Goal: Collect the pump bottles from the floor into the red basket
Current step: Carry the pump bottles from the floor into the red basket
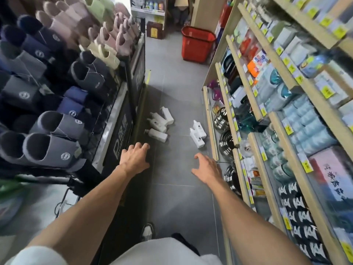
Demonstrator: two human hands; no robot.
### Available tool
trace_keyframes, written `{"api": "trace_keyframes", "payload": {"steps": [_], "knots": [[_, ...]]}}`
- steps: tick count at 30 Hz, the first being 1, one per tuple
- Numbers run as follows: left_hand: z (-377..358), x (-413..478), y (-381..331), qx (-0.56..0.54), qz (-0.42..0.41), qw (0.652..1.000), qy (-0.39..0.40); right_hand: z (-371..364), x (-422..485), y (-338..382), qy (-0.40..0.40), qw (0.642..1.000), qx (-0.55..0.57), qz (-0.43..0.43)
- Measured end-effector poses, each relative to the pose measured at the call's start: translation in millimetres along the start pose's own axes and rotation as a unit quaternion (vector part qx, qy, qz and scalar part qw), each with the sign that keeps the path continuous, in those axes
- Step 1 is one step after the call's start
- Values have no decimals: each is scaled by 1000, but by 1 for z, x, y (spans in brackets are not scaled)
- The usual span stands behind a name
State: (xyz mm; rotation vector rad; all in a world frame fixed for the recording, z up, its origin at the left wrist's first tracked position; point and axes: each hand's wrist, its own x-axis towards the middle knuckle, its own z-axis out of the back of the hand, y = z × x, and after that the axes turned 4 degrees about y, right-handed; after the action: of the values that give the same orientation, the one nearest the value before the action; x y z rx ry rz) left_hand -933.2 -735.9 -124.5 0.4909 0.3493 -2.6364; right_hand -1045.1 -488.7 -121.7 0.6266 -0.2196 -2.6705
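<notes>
Several white pump bottles lie on the grey tiled floor of a shop aisle. One cluster (159, 123) lies by the left rack, and a pair (198, 133) lies near the right shelf. The red basket (196, 45) stands upright farther down the aisle against the right shelf unit. My left hand (134, 156) is stretched forward above the floor, short of the left cluster, fingers curled loosely and holding nothing. Held out on the other side, my right hand (207, 168) has its fingers spread and is empty, just short of the pair of bottles.
A rack of slippers (57, 83) lines the left side of the aisle. Wooden shelves (277, 111) with packaged goods and metal bowls line the right. My shoe (147, 231) shows on the floor below. A dark box (154, 32) stands at the aisle's far end.
</notes>
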Motion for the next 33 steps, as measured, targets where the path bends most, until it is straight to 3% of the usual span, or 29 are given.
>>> {"api": "trace_keyframes", "payload": {"steps": [22,33], "knots": [[71,230,-43,27,19,999,36,98,251,-13,44,998,14,32],[111,337,-23,17,44,998,43,130,369,30,64,995,-21,68]]}}
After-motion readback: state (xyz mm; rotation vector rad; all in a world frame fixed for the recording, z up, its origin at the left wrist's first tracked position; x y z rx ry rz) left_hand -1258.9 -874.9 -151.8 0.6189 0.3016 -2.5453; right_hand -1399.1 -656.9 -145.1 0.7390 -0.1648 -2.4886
